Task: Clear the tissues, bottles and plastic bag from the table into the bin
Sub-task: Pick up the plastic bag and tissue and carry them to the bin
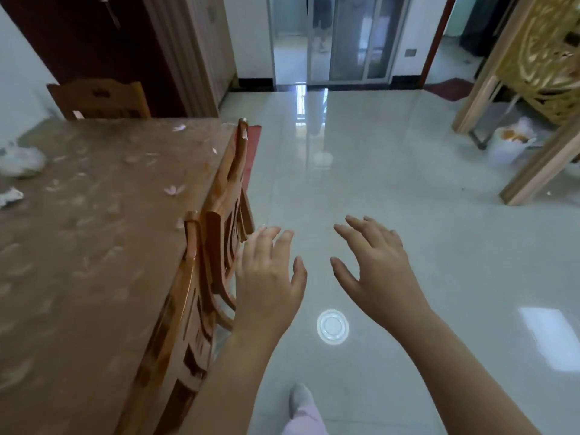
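— What is nearest to us?

— Our shoe [299, 398] on the shiny tiled floor [408, 199]. A little farther, our left hand [270, 277] and right hand [376, 271] are stretched out over the floor, palms down. The fingers of both are spread and relaxed, and we hold nothing.

— And on our left side?

— There is the table [94, 246], with two wooden chairs [219, 233] pushed against its right edge. Our left hand is just beside a chair back; we cannot tell if it touches.

— Where are the things to clear?

— At the left edge of the table lies a crumpled tissue [11, 196]. Just behind it is a white plastic bag [22, 161], rather blurred.

— And the bin?

— The bin [510, 146] stands far on the right, on the floor beside a wooden frame [539, 171], well apart from the table.
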Tool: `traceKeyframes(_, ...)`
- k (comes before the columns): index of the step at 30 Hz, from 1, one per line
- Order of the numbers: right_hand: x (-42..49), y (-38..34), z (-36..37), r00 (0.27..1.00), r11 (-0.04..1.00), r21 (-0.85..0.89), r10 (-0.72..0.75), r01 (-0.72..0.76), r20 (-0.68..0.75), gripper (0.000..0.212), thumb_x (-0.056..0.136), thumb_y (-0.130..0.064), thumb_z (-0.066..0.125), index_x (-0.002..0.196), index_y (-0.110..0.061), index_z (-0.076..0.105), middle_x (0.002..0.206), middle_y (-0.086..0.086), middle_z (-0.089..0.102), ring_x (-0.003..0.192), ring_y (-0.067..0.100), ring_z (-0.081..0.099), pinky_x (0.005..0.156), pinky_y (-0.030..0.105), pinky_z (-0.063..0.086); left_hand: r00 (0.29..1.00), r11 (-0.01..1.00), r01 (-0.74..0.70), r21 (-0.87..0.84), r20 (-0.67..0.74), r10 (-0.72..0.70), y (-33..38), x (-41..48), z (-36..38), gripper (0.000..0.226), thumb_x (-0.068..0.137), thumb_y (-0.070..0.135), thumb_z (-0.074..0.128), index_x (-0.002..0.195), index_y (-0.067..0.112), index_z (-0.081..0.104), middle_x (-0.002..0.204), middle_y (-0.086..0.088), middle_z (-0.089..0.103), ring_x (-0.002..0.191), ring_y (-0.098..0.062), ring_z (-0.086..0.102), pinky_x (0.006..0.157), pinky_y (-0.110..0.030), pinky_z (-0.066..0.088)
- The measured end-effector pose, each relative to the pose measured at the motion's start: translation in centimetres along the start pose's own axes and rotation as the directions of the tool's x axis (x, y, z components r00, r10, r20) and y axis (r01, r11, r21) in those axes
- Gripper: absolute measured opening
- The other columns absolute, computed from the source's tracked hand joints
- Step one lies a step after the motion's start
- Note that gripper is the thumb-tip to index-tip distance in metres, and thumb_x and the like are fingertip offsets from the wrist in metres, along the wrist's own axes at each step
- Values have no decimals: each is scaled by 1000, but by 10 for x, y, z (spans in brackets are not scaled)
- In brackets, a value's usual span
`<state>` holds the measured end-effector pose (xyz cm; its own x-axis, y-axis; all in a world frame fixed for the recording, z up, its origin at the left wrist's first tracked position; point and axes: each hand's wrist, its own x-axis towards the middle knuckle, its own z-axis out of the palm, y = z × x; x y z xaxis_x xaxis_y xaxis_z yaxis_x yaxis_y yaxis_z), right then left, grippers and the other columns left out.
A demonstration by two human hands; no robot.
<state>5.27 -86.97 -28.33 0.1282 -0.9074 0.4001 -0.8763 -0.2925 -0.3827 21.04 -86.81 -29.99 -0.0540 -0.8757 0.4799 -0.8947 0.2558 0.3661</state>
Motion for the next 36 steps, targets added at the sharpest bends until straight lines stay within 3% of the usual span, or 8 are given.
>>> traceKeyframes(5,98,21,22,999,999,15,-51,51,-4,42,77,-27,55,115,-9,56,121,16,59,117,38,48,93,56,36,997,1000,5,27,-81,-3,-20,92,28,40,83,28,40,110,5,60,113,-15,63,112,-34,54,94,-48,41)
traceKeyframes(13,215,89,65,998,996,64,-64,63,15,46,80,-35,43,115,-8,56,119,17,59,115,39,50,91,55,40,999,997,27,69,22,-28,-31,196,106,43,85,33,37,113,10,58,114,-12,63,112,-30,55,94,-45,39)
traceKeyframes(27,465,228,124,976,978,104,-191,180,104,48,80,-36,41,115,-7,56,119,17,59,116,39,49,89,59,41,992,987,123,106,-42,-119,-30,439,237,41,84,29,38,112,7,58,114,-14,63,114,-32,54,92,-47,44)
traceKeyframes(36,601,255,191,955,968,138,-232,209,182,49,80,-37,41,117,-9,54,122,15,58,117,38,48,92,59,40,970,965,236,113,-89,-227,-101,551,298,41,82,27,39,110,6,60,114,-15,63,113,-34,54,92,-53,44)
